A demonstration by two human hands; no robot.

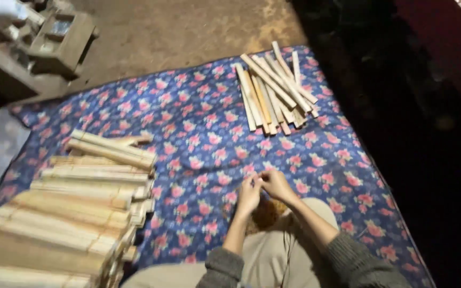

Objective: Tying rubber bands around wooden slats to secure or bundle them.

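Something tiny sits pinched between both hands, right over the near edge of the floral cloth (204, 133), just above the person's lap, and honestly I can't tell what it is. Could be thread or a thin strip, it's too small and too dim to make out. Left hand (248, 194) and right hand (277, 185) are touching at the fingertips, fingers drawn together, so whatever it is gets held by both at once.

Risk-wise, I'd say the light is the main problem. That whole right side of the room is black, and if the little thing slips it probably vanishes into the busy flower print or the dark past the cloth's right edge.

Other worry: the big stack of split slats (76, 213) along the left edge looks loosely layered and slopes toward the person's knee. A bump with the left elbow could send it sliding. The smaller bundle of sticks (276, 90) near the far right corner is well apart, so no trouble there.
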